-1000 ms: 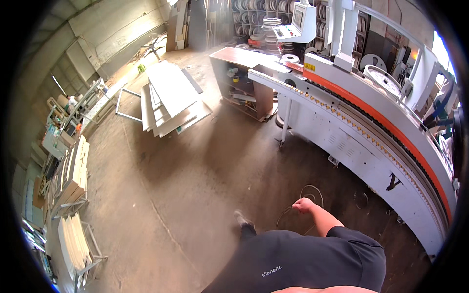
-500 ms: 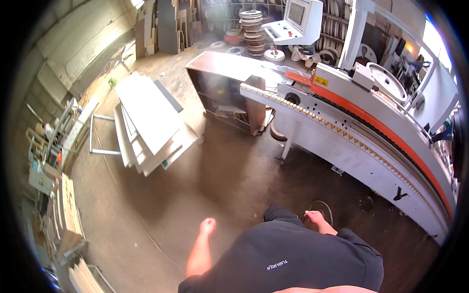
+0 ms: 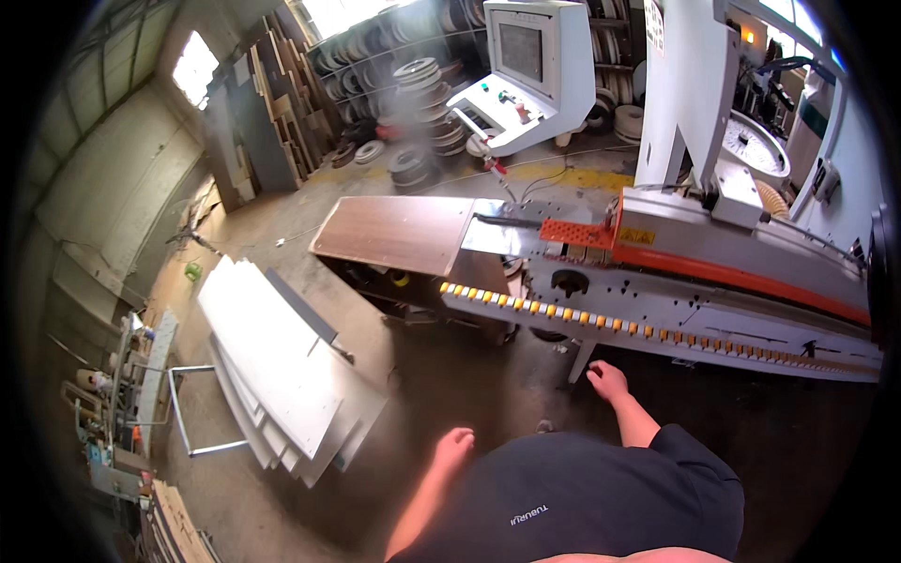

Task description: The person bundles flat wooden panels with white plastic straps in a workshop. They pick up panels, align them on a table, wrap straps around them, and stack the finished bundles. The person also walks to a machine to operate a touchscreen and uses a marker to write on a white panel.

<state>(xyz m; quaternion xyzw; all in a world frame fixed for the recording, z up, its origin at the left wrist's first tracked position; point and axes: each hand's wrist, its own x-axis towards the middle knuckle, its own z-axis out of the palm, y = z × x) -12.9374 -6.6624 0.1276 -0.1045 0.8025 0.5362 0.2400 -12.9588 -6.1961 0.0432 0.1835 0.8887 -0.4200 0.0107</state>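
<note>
My left hand (image 3: 454, 445) hangs in mid-air over the brown floor, its fingers loosely bent and nothing seen in it. To its left stands a stack of white panels (image 3: 272, 347), a good way off. My right hand (image 3: 608, 381) is raised in front of me, fingers half curled and holding nothing visible. It is just below the row of yellow-and-white rollers (image 3: 526, 305) along the front of a long machine (image 3: 694, 310), seemingly apart from it.
A brown-topped cabinet (image 3: 399, 230) adjoins the machine's left end. Behind it are a control console (image 3: 540, 75) and piled edging rolls (image 3: 422, 108). A metal frame (image 3: 174, 408) juts out beside the panels. Boards (image 3: 282, 103) lean at the back left.
My view has turned and lifted, so the console and cabinet show larger. My right hand has come up and forward toward the roller rail. The left hand has moved right in view.
</note>
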